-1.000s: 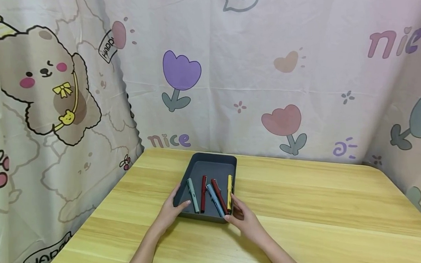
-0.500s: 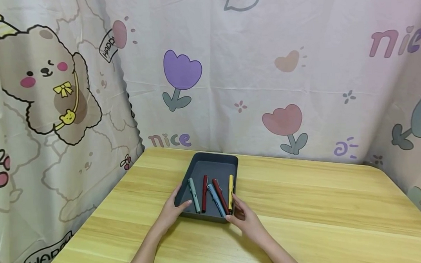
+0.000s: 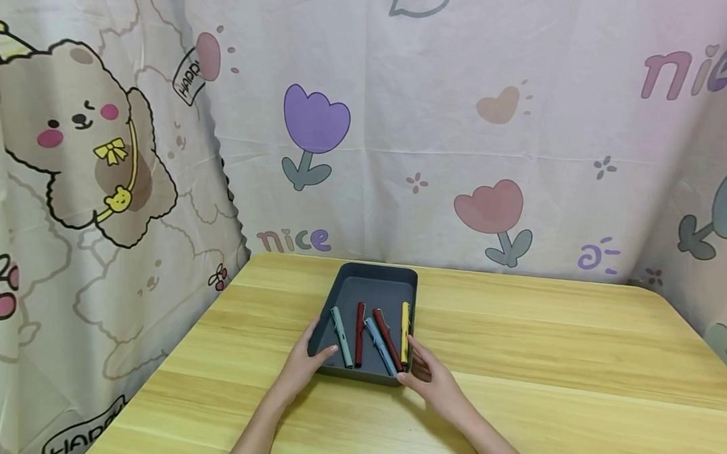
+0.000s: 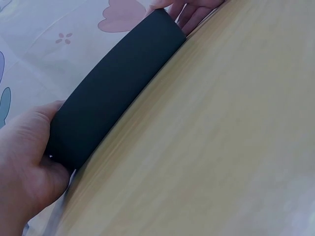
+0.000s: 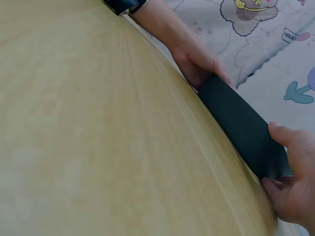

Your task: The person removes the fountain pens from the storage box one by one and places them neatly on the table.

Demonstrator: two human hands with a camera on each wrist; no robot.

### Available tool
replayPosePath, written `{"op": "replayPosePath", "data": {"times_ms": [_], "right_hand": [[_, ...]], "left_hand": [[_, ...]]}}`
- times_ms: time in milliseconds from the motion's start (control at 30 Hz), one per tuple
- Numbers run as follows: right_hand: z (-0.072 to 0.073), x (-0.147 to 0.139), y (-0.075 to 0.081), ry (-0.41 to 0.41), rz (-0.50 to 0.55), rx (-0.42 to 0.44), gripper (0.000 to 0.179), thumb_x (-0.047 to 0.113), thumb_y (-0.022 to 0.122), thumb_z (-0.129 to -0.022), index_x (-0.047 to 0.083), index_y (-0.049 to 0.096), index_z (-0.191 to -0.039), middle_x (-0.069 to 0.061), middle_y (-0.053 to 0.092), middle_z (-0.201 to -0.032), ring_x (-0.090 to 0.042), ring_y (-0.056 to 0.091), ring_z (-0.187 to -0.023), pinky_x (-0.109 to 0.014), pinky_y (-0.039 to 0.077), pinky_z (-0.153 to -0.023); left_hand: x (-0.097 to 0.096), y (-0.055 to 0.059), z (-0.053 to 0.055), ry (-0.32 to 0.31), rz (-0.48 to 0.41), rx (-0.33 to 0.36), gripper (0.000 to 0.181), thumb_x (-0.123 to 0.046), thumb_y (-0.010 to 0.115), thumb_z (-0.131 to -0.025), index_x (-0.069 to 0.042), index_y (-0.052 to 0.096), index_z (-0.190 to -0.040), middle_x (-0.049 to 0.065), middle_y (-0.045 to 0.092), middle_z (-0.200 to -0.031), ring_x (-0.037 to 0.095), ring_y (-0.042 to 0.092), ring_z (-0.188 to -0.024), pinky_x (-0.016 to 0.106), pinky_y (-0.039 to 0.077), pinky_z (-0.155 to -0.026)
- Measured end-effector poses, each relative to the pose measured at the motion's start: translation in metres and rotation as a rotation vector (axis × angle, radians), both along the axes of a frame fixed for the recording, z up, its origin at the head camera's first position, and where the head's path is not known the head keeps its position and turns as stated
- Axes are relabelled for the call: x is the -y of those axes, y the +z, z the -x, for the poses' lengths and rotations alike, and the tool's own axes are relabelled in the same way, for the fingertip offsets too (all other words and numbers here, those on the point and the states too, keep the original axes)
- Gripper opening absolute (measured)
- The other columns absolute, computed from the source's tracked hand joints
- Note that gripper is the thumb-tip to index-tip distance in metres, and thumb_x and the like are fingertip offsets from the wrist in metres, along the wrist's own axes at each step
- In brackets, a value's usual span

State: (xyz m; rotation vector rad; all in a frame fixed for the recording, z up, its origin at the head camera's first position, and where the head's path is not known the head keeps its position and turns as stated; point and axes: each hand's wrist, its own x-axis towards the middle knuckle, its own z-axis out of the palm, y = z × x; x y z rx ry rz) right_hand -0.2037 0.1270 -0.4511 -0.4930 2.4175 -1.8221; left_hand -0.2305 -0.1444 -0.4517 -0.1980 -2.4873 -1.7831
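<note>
Both hands hold a dark grey rectangular tray (image 3: 372, 291) on the table by its near corners. My left hand (image 3: 302, 366) has its thumb over the rim and its fingers along the outer left wall. At the near right corner my right hand (image 3: 436, 385) grips with thumb in front and fingers against the right side. Inside lie capped pens with clips: a grey-green pen (image 3: 342, 340), two dark red pens (image 3: 360, 335), a blue pen (image 3: 381, 348) and a yellow pen (image 3: 405, 333). In the left wrist view the tray's near wall (image 4: 118, 83) spans between the hands.
The light wood-grain table (image 3: 558, 354) reaches well to the right of the tray. A printed curtain (image 3: 395, 117) hangs behind the table's back edge, and another curtain (image 3: 98, 279) with a bear print runs along the left side.
The tray, with the pens in it and both hands on it, has shifted slightly to the right. The hold of both hands looks the same.
</note>
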Motion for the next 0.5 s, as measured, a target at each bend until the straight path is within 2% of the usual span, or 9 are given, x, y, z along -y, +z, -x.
{"op": "replayPosePath", "data": {"times_ms": [500], "right_hand": [[-0.0014,-0.0003,0.0006,-0.015,-0.015,0.014,0.071,0.024,0.065,-0.087,0.008,0.028,-0.145,-0.030,0.033,-0.137,-0.042,0.039,-0.121,-0.046,0.039,-0.095]], "left_hand": [[-0.0020,-0.0001,-0.0002,0.012,-0.001,0.005,0.077,-0.022,0.066,-0.086,-0.006,0.021,-0.146,0.021,0.018,-0.148,0.043,0.013,-0.132,0.061,0.016,-0.101]]}}
